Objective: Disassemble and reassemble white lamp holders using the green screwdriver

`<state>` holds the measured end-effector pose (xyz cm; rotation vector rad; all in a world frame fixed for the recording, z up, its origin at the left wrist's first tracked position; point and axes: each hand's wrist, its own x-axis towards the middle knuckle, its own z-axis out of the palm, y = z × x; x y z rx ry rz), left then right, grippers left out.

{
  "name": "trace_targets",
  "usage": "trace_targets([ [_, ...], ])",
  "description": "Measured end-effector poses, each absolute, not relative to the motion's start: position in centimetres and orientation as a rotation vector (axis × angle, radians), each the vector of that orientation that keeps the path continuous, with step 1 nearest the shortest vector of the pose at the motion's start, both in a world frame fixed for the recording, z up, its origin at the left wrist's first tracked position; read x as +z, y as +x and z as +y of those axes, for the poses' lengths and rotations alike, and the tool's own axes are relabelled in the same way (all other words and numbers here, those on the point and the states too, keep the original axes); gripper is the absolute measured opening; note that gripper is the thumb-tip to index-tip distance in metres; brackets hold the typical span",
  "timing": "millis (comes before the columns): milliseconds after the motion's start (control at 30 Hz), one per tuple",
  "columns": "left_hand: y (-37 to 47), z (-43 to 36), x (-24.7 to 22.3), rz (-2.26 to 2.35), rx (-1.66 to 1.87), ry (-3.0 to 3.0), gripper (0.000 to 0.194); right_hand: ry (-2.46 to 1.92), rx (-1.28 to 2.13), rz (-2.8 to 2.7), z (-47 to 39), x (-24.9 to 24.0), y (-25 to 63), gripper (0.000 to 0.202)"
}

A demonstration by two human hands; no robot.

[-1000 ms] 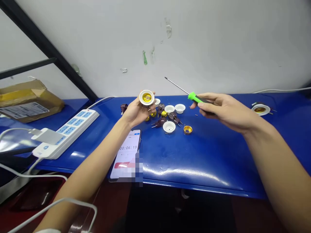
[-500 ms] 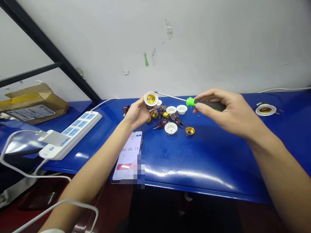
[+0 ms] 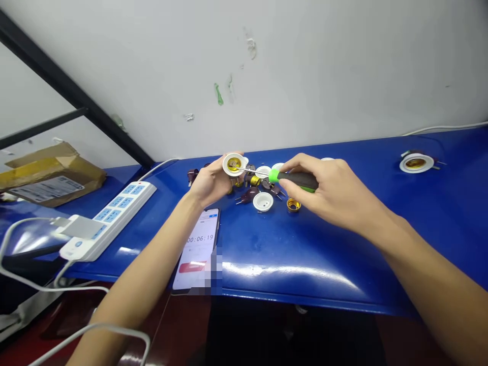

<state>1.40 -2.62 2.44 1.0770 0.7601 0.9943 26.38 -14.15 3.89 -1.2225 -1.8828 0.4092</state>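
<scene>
My left hand (image 3: 214, 182) grips a lamp socket (image 3: 225, 163) with a white rim and a brass threaded inside, its opening turned toward me. In my right hand (image 3: 324, 188) is a screwdriver (image 3: 299, 179) with a black and green handle. Its thin metal shaft points left and the tip reaches into the socket's opening. Whether the tip sits on a screw I cannot tell. Below the hands lie a white ring-shaped cup (image 3: 263, 202), a brass threaded shell (image 3: 293, 205) and several dark brown plug bases (image 3: 248, 195).
A white power strip (image 3: 114, 218) with a plugged-in charger (image 3: 81, 226) lies on the left of the blue table (image 3: 305, 249). A phone (image 3: 196, 254) showing a timer lies near the front edge. Another socket (image 3: 417, 163) rests at right. A cardboard parcel (image 3: 53, 173) stands far left.
My right hand has moved left, bringing the screwdriver's tip from above the socket's rim into its opening. The socket stays in my left hand. The view has shifted slightly.
</scene>
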Motion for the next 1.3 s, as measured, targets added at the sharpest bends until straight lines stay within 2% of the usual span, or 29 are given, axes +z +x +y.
trace_targets([
  [900,1.5,-2.68,2.25,0.789,0.959,1.102,0.019,-1.242,0.364,-1.923,-14.23,3.98,26.43,0.018],
  [1300,1.36,-2.42,1.89,0.763,0.924,1.168,0.021,-1.301,0.163,-2.01,-14.69,3.94,26.42,0.017],
])
